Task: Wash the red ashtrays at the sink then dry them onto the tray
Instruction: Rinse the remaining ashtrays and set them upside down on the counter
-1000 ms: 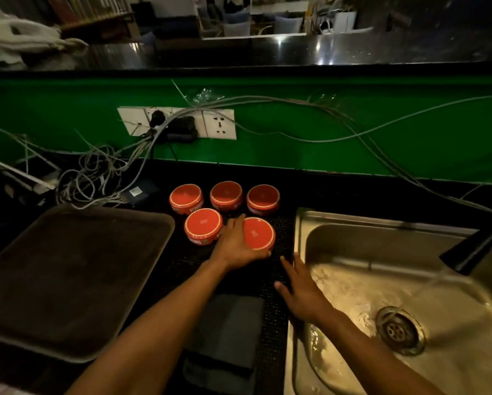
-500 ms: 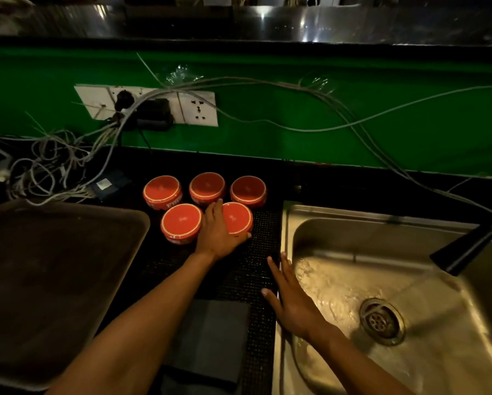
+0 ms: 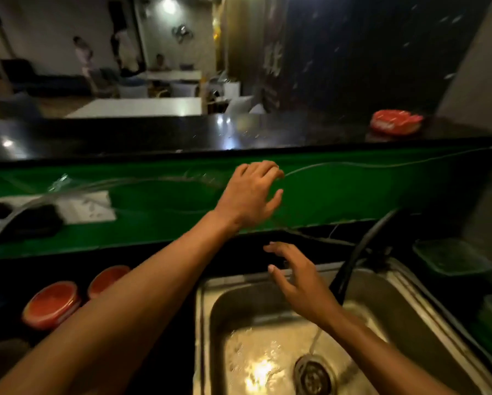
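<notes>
Both my hands are up and hold nothing. Left hand (image 3: 249, 192) is raised in front of the green backsplash (image 3: 353, 192), above and behind the sink (image 3: 210, 309), fingers loosely spread and slightly curled. Right hand (image 3: 299, 277) hovers over the sink's back rim, fingers straight and splayed. The two are apart, left higher than right.

Red ashtrays: two are visible on the table (image 3: 153, 269) left of the sink, one (image 3: 51, 305) nearer me and one (image 3: 108, 279) just behind it, partly hidden by my left forearm. Neither touches a hand. Frame is motion-blurred, so I can't tell finer detail on them.

Another red object (image 3: 395, 122) sits on the dark upper ledge (image 3: 182, 135) beyond the sink, far right; too blurred to tell what it is.

Black faucet (image 3: 361, 252) arcs over the sink from its back right, water stream (image 3: 314, 342) running down just beside the drain (image 3: 314, 377). Basin floor is wet and glaring.

Wall socket plate (image 3: 93, 205) with cables (image 3: 381, 165) on the backsplash, left of the sink. Green container (image 3: 452, 256) on the table right of the sink.
</notes>
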